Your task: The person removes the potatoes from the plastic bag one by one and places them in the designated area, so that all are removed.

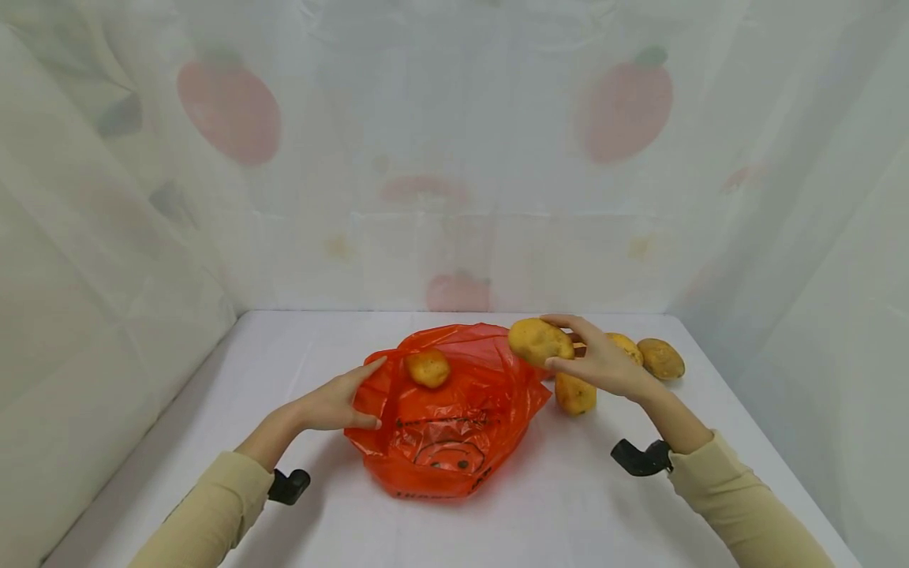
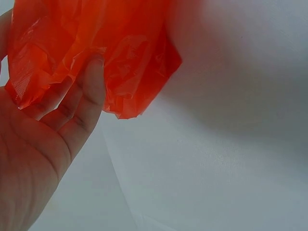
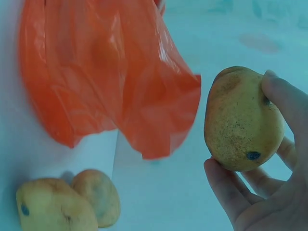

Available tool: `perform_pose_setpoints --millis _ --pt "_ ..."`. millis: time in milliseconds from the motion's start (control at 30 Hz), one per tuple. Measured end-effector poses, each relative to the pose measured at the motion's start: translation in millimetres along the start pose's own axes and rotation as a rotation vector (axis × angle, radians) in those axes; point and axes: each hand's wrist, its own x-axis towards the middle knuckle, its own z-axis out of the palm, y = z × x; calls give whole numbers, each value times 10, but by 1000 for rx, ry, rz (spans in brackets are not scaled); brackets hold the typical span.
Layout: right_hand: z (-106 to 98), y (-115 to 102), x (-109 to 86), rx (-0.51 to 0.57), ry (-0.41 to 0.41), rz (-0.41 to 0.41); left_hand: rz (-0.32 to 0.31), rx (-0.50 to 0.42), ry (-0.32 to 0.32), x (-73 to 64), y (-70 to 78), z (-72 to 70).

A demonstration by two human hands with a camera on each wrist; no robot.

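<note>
A red plastic bag (image 1: 443, 434) with dark print lies open on the table, one potato (image 1: 428, 368) showing inside it. At the bag's left edge, my left hand (image 1: 330, 404) holds the thin plastic between fingers and thumb; the left wrist view has its fingers (image 2: 91, 91) against the crumpled film. My right hand (image 1: 602, 361) grips another potato (image 1: 537, 341) by its sides, raised at the bag's right rim. In the right wrist view that potato (image 3: 243, 120), with a dark spot, hangs beside the bag (image 3: 110, 72), apart from it.
Right of the bag, a potato (image 1: 575, 394) lies under the right hand. Two more potatoes, one partly hidden (image 1: 625, 347) and one at the far right (image 1: 662, 359), lie behind it. White sheeting (image 1: 454, 158) with faded fruit prints walls the white table (image 1: 312, 323).
</note>
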Motion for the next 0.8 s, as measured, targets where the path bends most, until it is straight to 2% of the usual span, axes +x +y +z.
perform_pose_setpoints --millis 167,400,633,800 --pt "-99 79 -55 -26 22 47 -8 -3 -6 -8 -6 -3" --pt "-201 210 -156 14 36 69 -21 -26 2 -11 10 3" --pt "-303 358 -281 -9 75 95 25 -49 0 -15 31 9" --pt "-332 453 -345 -18 101 113 16 -48 2 -19 32 11"
